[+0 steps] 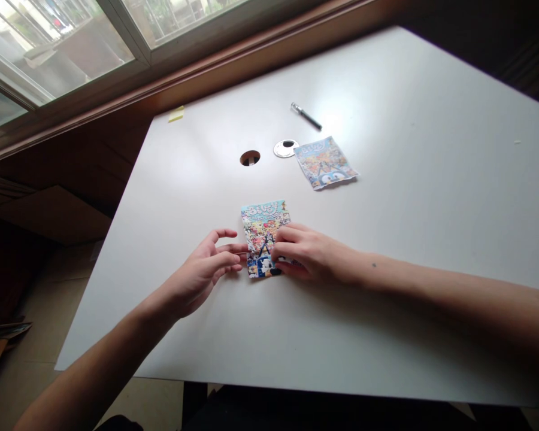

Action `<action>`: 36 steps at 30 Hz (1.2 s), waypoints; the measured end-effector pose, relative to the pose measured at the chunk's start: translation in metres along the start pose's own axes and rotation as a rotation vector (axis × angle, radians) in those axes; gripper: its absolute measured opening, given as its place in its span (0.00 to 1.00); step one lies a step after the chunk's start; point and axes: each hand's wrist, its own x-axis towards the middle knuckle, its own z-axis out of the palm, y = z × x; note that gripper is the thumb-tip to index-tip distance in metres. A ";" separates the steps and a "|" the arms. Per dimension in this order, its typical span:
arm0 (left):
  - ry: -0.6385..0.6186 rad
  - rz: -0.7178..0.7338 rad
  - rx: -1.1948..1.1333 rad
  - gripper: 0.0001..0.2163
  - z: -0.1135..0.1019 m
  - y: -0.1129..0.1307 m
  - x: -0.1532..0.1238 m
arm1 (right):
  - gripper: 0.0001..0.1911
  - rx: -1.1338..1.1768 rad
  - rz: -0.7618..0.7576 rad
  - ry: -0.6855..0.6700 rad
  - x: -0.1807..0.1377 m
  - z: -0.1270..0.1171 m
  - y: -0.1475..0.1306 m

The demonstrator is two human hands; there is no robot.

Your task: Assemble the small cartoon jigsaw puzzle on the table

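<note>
In the head view a colourful printed paper packet (264, 230) lies near the middle of the white table, with bubble lettering along its top and cartoon figures below. My right hand (308, 250) rests over its right side, fingers curled down onto it; the fingertips and that edge are partly covered. On the other side, my left hand (209, 266) has its fingers apart, the tips reaching the packet's left edge. A second, similar packet (326, 163) lies farther back to the right, slightly creased, untouched by either hand.
A black pen (306, 116) lies toward the back of the white table (431, 197). Left of the second packet are a round hole (250, 158) and a loose ring-shaped cover (284, 148). Yellow tape (176, 114) sticks to the far left corner, beside a window (85, 48).
</note>
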 end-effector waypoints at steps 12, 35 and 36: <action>0.043 -0.029 -0.125 0.19 0.006 -0.002 -0.004 | 0.06 -0.015 0.010 -0.019 -0.001 -0.001 0.000; -0.062 -0.007 0.268 0.30 0.009 -0.011 0.017 | 0.07 -0.019 -0.024 -0.003 -0.001 -0.001 -0.001; -0.055 -0.009 0.266 0.29 0.009 -0.011 0.017 | 0.07 -0.017 -0.023 0.000 -0.001 -0.001 -0.001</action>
